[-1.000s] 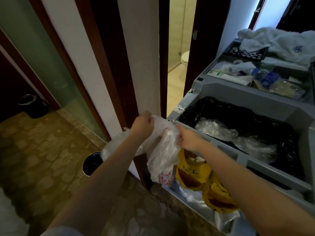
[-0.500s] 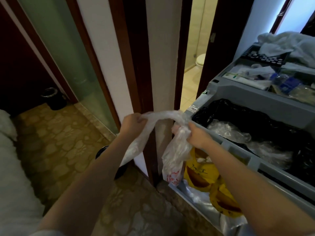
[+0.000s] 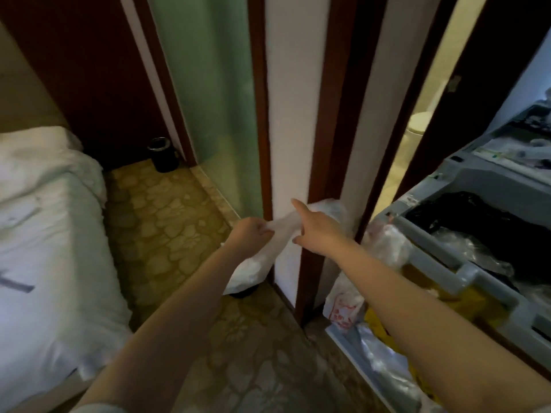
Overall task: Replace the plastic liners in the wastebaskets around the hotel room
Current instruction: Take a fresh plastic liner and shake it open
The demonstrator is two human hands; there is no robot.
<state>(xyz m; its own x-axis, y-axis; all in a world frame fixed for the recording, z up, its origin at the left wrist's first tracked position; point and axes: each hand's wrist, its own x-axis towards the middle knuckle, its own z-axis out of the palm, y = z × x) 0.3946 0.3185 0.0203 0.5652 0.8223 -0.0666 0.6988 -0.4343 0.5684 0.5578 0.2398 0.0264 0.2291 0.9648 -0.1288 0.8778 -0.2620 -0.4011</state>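
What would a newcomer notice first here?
Dead centre, the left hand grips a thin white plastic liner that stretches across to the right hand, whose forefinger points out straight. A grey housekeeping cart with a black bag fills the right edge, and a white bed fills the left. A small black wastebasket stands on the floor far back, by the frosted glass.

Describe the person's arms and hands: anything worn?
Both forearms are bare. No gloves, watch or rings show on the left hand or right hand. A pale grey sleeve edge shows at the left upper arm.
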